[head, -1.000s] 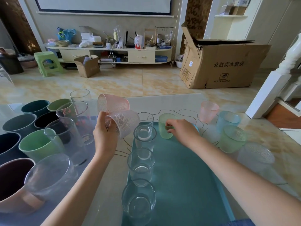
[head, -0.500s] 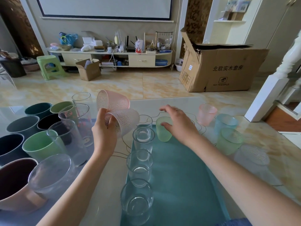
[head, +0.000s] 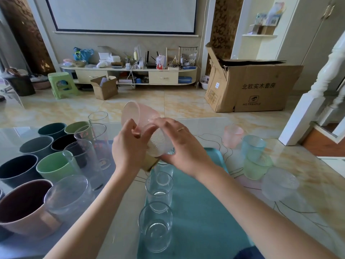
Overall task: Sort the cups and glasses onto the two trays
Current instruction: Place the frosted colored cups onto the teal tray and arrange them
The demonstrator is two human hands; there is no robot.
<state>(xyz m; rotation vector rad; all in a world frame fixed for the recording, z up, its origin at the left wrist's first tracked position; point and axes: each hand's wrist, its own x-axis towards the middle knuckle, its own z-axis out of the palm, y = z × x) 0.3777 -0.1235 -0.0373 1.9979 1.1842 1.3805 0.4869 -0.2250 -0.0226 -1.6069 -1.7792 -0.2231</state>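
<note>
Clear glass tumblers [head: 155, 226] are standing in a row along the left edge of the teal tray [head: 201, 212], which is lying on the marbled tabletop [head: 308, 186]. To the left, a crowd of opaque cups [head: 54, 168] in green, grey and dark tones is sitting mixed with tall clear glasses [head: 85, 161]. Above the far end of the tray, both hands are meeting in the air. The left hand [head: 127, 148] is closing its grip on a pink textured cup [head: 133, 114], tilted with its mouth facing the left. The right hand [head: 183, 146], wearing a ring, is wrapping its fingers around a frosted clear textured cup [head: 158, 146] that seems nested against the pink one, though the overlap is hard to make out. Further right on the tabletop, a frosted cup [head: 280, 183], a green textured cup [head: 256, 168], a blue one [head: 253, 146] and a pink one [head: 233, 134] are waiting in a loose group. Beyond, a large cardboard box [head: 252, 86] is resting on the floor.
</note>
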